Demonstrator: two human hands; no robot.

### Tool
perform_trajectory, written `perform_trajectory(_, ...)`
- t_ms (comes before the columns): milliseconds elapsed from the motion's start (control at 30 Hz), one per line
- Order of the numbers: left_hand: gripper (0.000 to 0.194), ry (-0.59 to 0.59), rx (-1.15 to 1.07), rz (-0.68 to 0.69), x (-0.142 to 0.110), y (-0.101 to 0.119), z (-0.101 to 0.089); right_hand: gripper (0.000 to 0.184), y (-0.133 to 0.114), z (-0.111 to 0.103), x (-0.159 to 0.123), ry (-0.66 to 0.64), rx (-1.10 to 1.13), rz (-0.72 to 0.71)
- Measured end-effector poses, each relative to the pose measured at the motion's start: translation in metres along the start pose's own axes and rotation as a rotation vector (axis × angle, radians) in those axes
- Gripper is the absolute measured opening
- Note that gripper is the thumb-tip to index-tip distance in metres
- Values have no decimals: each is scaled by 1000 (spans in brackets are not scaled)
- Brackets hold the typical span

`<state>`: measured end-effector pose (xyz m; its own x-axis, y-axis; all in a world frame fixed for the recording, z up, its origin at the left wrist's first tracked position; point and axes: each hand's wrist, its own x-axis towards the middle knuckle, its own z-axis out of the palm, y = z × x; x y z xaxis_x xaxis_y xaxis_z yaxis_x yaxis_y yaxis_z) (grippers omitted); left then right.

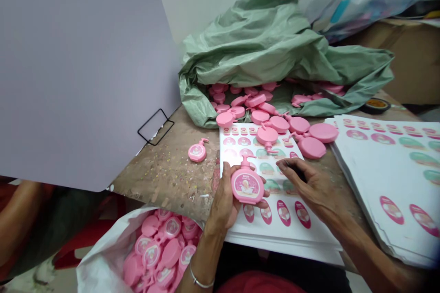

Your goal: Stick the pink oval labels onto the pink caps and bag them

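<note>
My left hand (pixel 225 199) is closed around a pink pump bottle (pixel 247 186), held upright with its round printed label facing me. To its right, my right hand (pixel 309 183) hovers over a sheet of stickers (pixel 277 194). Its thumb and forefinger come together at the tips, and I see nothing between them. The sheet lies on a stack and carries pink and green oval stickers in rows. An unlabelled pink bottle (pixel 267 136) rests on the far part of the sheet. Left of my hands, a small labelled pump bottle (pixel 197 152) is on the table.
A green sack (pixel 254 50) spills several plain pink bottles at the back. A white bag (pixel 103 247) at lower left holds labelled bottles. Another sticker stack (pixel 388 169) lies right, near a tape roll (pixel 376 105). A grey panel (pixel 85 78) blocks the left, with another person's arm (pixel 24 215) below.
</note>
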<state>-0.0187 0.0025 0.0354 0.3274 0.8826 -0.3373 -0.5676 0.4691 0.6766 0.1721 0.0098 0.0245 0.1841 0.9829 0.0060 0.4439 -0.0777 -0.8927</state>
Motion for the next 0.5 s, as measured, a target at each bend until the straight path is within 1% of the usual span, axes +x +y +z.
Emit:
perform_trajectory(133,65,6,26,-6,-2,2,3,35,5,-2,0,-11,10,15)
perform_trajectory(200,58,19,98,35,-4,4,1,33,5,-6,2,-16,-25,-28)
perform_trajectory(267,50,48,213,90,-6,9,-8,31,2,-11,8,-2,-93,-101)
perform_trajectory(300,48,87,288,120,-6,12,-16,30,0,-13,13,15,-143,-129)
perform_trajectory(333,45,146,373,144,-6,16,-26,30,-3,-14,18,33,-197,-145)
perform_trajectory(367,42,229,473,175,-4,21,-37,30,-5,-15,25,60,-251,-150)
perform_trajectory(400,40,365,618,241,-2,26,-50,32,-7,-13,33,86,-307,-149)
perform_trajectory(433,39,490,774,273,2,32,-63,35,-8,-10,43,119,-366,-148)
perform_trajectory(467,38,587,903,336,5,39,-75,41,-8,-6,52,152,-426,-150)
perform_trajectory(500,37,636,1012,391,8,46,-86,48,-7,-1,62,177,-489,-159)
